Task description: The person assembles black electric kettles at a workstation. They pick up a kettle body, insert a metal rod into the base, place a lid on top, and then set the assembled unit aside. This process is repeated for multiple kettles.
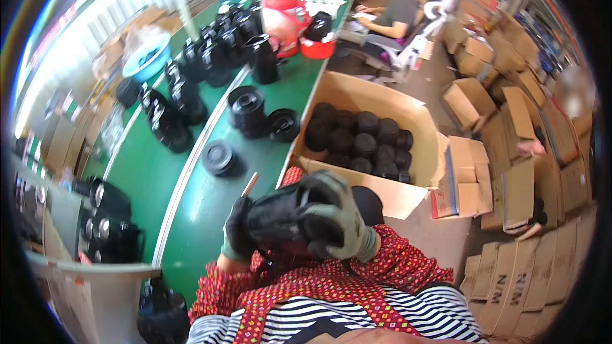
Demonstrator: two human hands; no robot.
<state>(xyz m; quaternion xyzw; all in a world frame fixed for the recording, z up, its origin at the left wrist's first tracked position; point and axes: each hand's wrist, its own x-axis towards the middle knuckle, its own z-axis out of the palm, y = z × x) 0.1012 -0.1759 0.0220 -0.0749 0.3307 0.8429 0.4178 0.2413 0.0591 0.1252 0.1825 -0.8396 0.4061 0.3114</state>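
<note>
A glossy black jug (277,216) lies on its side between my gloved hands, close to my body over the table's near edge. My left hand (237,232) is wrapped round one end of it. A thin brownish stick (250,184) pokes up beside that hand; whether the hand grips it I cannot tell. At the other end my right hand (343,216) curls its fingers round a dark round part of the jug. Ahead on the green table (210,207) lie a black round lid (218,157), a black cylindrical part (247,107) and a black ring-shaped piece (284,125).
An open cardboard box (376,186) of black round parts stands right of the table. Several black jugs (169,114), a red jug (280,16) and a blue basin (146,57) are farther back. A co-worker (395,13) sits at the far right. Cartons (465,172) crowd the right side.
</note>
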